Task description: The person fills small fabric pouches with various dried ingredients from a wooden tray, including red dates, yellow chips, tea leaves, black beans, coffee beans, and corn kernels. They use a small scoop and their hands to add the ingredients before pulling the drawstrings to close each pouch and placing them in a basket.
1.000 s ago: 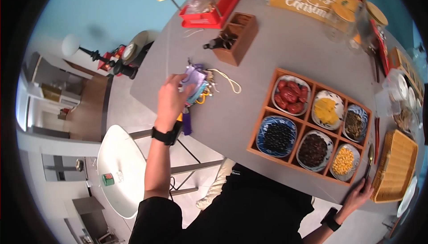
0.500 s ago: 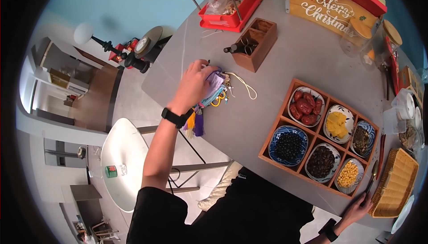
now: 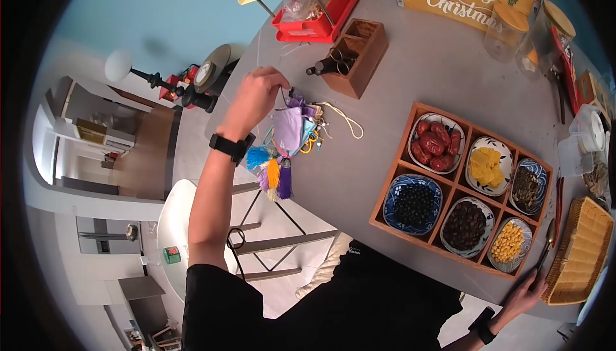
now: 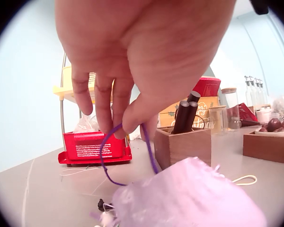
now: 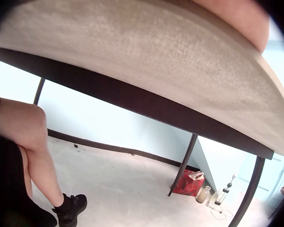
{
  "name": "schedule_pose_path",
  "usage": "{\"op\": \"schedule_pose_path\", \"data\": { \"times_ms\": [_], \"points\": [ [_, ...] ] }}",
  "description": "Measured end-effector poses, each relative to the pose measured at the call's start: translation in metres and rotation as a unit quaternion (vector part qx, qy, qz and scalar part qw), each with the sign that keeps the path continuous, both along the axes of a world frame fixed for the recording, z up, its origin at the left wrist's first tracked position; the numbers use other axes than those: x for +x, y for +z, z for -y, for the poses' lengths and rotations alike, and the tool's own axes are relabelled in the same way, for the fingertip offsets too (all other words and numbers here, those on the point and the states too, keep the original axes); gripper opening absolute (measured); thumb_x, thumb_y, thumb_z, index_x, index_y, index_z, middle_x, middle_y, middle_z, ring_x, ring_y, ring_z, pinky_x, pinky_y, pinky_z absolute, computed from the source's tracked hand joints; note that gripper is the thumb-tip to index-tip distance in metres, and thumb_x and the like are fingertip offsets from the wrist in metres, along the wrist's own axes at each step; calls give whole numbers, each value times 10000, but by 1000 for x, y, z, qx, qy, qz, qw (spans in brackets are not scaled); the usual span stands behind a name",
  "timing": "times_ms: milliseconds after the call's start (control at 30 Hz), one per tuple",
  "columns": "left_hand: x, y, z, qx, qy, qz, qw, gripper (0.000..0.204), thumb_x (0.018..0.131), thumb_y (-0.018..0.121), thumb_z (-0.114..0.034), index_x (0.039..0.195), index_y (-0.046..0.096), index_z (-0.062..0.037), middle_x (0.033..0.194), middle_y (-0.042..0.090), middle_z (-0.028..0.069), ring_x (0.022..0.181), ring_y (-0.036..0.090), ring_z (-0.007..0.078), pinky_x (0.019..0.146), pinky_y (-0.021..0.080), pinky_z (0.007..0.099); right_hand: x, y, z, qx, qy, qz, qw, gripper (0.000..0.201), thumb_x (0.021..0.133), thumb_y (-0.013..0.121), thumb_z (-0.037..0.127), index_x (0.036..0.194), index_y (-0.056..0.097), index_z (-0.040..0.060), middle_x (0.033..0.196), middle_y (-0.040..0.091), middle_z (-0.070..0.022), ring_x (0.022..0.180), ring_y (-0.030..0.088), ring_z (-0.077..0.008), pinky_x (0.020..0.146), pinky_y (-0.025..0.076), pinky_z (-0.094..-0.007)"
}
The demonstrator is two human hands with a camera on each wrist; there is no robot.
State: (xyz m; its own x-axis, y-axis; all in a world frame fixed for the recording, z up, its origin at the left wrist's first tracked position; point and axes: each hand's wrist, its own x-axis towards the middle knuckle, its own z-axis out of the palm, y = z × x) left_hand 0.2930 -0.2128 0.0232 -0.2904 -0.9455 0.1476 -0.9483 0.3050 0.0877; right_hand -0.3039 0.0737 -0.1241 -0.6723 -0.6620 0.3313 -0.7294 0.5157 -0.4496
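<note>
My left hand (image 3: pixel 255 96) pinches a purple cord (image 4: pixel 150 149) between thumb and fingertips. From the cord hangs a lilac pouch (image 3: pixel 288 128), filling the lower part of the left wrist view. Beneath and beside it lies a bunch of similar pouches and cords, with blue, orange and purple tassels (image 3: pixel 273 178) over the table's edge. My right hand (image 3: pixel 525 292) rests at the near table edge, fingers fairly straight by the handle of a spoon (image 3: pixel 550 232). The right wrist view shows mostly the table's underside (image 5: pixel 146 52).
A divided wooden tray (image 3: pixel 403 172) holds bowls of red dates, beans, corn kernels and other dry foods. A wooden caddy (image 3: pixel 366 62) with scissors stands beyond the pouches, near a red rack tray (image 3: pixel 308 29). Right of the spoon lies a wicker basket (image 3: pixel 581 248).
My left hand has moved from over the pouches to their far left side and now pinches the purple cord, pulling up the lilac pouch. The right hand stays by the spoon.
</note>
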Motion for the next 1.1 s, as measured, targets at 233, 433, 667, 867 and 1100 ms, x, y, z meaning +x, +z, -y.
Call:
{"op": "schedule_pose_path", "data": {
  "times_ms": [233, 433, 667, 867, 1100],
  "points": [
    [-11, -26, -26, -61, 98, -66, 991, 531, 830, 712, -292, 1260, 550, -25, 1131, 605, 224, 1022, 607, 375, 848, 499, 415, 2, 1, -1, -11, -9, 14, 1000, 334, 958, 590, 218, 1163, 620, -44, 1029, 577, -167, 981, 570, -306, 891, 437, -356],
    [-25, -42, -54, 68, 284, -88, 952, 1078, 701, 801, -460, 1500, 225, -21, 1223, 548, 279, 1095, 583, 414, 922, 482, 428, 0, 0, 0, 0, -4, -1, 1000, 329, 959, 587, 213, 1158, 621, -47, 1014, 577, -152, 953, 570, -297, 874, 442, -355],
    [-23, -46, -55, 50, 263, -157, 951, 941, 723, 779, -245, 1491, 272, -52, 1236, 515, 270, 1085, 584, 401, 928, 483, 418, 2, 1, -1, -12, 8, 2, 1000, 326, 960, 583, 203, 1147, 618, -61, 1006, 580, -155, 950, 567, -294, 880, 435, -350],
    [-27, -40, -65, -70, 149, -174, 971, 831, 703, 754, -61, 1451, 400, -145, 1106, 527, 122, 1051, 553, 265, 879, 483, 361, -7, -7, 0, -29, 20, -10, 999, 325, 958, 583, 203, 1150, 614, -57, 1003, 575, -154, 950, 568, -289, 879, 435, -345],
    [-45, -7, -98, -75, 115, -396, 908, 826, 709, 699, 26, 1458, 381, -116, 1127, 529, 80, 1014, 582, 185, 868, 492, 317, 0, -2, 1, -18, -3, 26, 999, 319, 953, 591, 195, 1158, 616, -48, 1018, 593, -136, 965, 579, -275, 882, 441, -337]
  ]
}}
